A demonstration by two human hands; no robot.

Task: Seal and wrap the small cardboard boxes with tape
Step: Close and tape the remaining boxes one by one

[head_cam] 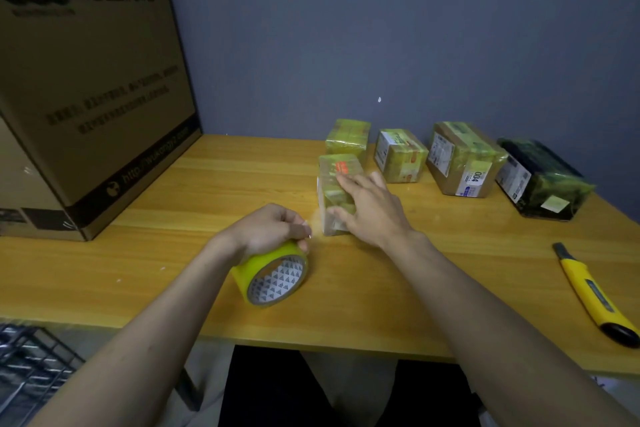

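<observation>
A small cardboard box (332,177) wrapped in yellowish tape lies on the wooden table (173,253) near its middle. My right hand (370,208) rests on top of this box with fingers spread and fairly straight, the thumb against its near side. My left hand (273,229) grips a yellow tape roll (273,277) from above, just left of the box. The roll stands tilted on the table, its patterned core facing me. A faint strip of tape seems to run from the roll to the box.
Several taped boxes stand in a row by the wall: a small one (348,139), a labelled one (398,156), a larger brown one (460,159) and a dark one (540,180). A big carton (86,80) fills the left. A yellow utility knife (592,295) lies right.
</observation>
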